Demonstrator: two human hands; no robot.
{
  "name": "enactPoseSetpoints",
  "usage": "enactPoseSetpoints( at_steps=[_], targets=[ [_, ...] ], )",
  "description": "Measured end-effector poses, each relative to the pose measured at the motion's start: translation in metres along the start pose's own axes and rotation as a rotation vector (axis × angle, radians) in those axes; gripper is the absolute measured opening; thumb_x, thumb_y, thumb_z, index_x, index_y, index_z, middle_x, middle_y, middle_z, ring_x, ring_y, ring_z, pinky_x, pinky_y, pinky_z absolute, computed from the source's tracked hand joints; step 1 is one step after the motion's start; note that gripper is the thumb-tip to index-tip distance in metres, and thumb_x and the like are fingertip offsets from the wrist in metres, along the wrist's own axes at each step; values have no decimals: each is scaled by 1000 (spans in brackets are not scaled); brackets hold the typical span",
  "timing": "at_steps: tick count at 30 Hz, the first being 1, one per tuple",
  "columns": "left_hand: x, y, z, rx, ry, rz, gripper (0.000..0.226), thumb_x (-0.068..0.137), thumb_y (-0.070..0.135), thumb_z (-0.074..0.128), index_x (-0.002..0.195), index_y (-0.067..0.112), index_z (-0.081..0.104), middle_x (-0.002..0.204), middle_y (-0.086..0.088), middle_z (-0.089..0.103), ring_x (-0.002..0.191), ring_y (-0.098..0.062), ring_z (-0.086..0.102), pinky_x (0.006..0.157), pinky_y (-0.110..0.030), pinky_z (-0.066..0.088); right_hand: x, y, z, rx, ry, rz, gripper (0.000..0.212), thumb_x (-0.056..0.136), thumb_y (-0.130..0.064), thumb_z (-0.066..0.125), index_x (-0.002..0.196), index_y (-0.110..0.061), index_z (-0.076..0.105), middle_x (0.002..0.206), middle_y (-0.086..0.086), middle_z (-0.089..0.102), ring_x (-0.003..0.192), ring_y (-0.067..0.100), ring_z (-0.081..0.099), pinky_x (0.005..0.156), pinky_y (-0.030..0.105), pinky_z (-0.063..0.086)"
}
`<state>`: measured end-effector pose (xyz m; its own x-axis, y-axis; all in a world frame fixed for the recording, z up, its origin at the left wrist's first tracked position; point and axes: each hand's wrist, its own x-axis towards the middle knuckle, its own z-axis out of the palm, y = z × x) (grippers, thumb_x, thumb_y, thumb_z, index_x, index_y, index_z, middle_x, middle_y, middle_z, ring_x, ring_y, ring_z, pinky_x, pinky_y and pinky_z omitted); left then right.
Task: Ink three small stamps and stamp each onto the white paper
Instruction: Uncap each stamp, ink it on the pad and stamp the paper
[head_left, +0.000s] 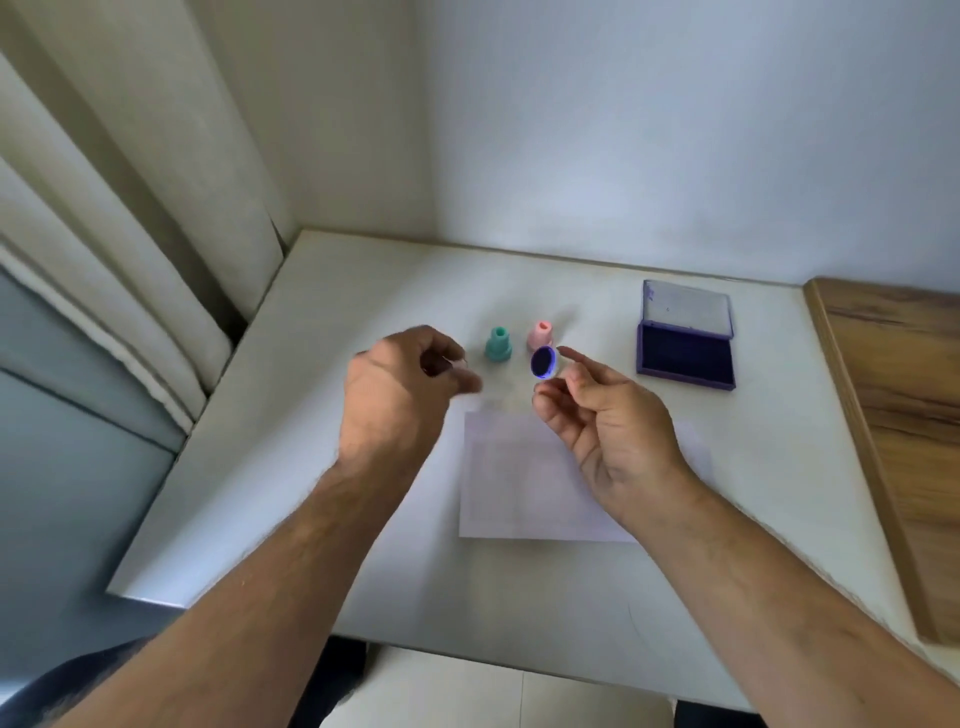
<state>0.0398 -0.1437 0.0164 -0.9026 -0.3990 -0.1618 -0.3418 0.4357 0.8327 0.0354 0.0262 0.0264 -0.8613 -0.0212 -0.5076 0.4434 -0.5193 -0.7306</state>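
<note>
I am looking down at the white table (571, 597), and the job is sitting somewhere in its first third, as far as I can judge. My right hand (608, 415), just right of centre, is pinching a small stamp (544, 362) between thumb and forefinger, its round face turned up toward me and showing dark blue, so I am reading that one as inked. The other fingers are hanging relaxed. My left hand (400, 384), left of centre, is hovering above the table with its fingers loosely curled; it is blurred, and I cannot tell whether anything small is lying between them.

The white paper (519, 478) is lying in the middle of the frame, below both hands, and I am seeing no clear print on it, though it looks washed out. The teal stamp (498, 345) and the pink stamp (541, 335) are standing upright side by side above the paper, near the held stamp. The ink pad (685, 358) is sitting open to the right, lid up. So I am counting three prints and likely two inkings as left.
</note>
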Motion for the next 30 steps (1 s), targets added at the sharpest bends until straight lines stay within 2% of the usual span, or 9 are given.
enactPoseSetpoints(
  at_steps=[3, 7, 9, 14, 17, 22, 27, 30],
  targets=[
    [-13, -2, 0, 60, -97, 11, 26, 63, 26, 91, 83, 27, 74, 81, 7, 73, 76, -12, 69, 66, -21, 54, -2, 1, 0, 116, -72, 94, 23, 97, 2, 47, 97, 0, 70, 81, 10, 74, 68, 16, 67, 57, 23, 58],
    [-16, -7, -2, 150, -218, 1, 50, 58, 31, 94, 102, 36, 71, 89, 12, 67, 80, -7, 65, 61, -15, 45, -2, 6, 0, 110, -129, 103, 27, 98, 1, 43, 99, -2, 70, 85, 8, 73, 69, 15, 68, 57, 23, 57],
    [-13, -8, -3, 197, -268, -2, 55, 59, 32, 94, 107, 38, 69, 92, 13, 66, 81, -8, 63, 60, -15, 43, -1, 9, 1, 75, -155, 89, 27, 99, 1, 42, 103, -3, 69, 82, 7, 73, 67, 15, 67, 58, 24, 58],
    [-4, -15, -7, 210, -301, -36, 38, 63, 30, 92, 96, 34, 73, 87, 8, 69, 66, -8, 62, 56, -18, 44, 2, 16, 1, -21, -157, 32, 25, 96, 1, 46, 106, -3, 68, 75, 9, 70, 61, 18, 64, 58, 26, 57],
    [0, -17, -8, 195, -324, -35, 33, 65, 28, 91, 93, 31, 74, 85, 7, 71, 63, -8, 62, 54, -17, 42, 2, 18, 0, -65, -156, 5, 23, 94, -2, 51, 110, -3, 68, 72, 11, 65, 59, 19, 62, 58, 27, 57],
    [2, -20, -10, 133, -356, -56, 38, 66, 25, 91, 99, 31, 73, 85, 5, 71, 59, -13, 64, 45, -10, 42, 3, 22, 3, -295, -69, -218, 15, 89, -3, 63, 101, -2, 72, 73, 12, 67, 58, 21, 61, 57, 30, 57],
    [0, -23, -9, 159, -393, -1, 39, 63, 28, 92, 98, 32, 75, 87, 6, 68, 65, -8, 60, 64, -23, 52, 4, 33, -2, -452, 37, -365, 13, 89, -9, 66, 100, -7, 74, 72, 3, 72, 61, 18, 62, 54, 28, 55],
    [-1, -26, -7, 184, -373, 17, 32, 66, 26, 90, 95, 32, 76, 86, 7, 67, 72, -7, 60, 60, -16, 49, 6, 41, -6, -568, 66, -385, 11, 88, -13, 68, 98, -12, 75, 73, 0, 73, 60, 15, 64, 59, 28, 56]
  ],
)
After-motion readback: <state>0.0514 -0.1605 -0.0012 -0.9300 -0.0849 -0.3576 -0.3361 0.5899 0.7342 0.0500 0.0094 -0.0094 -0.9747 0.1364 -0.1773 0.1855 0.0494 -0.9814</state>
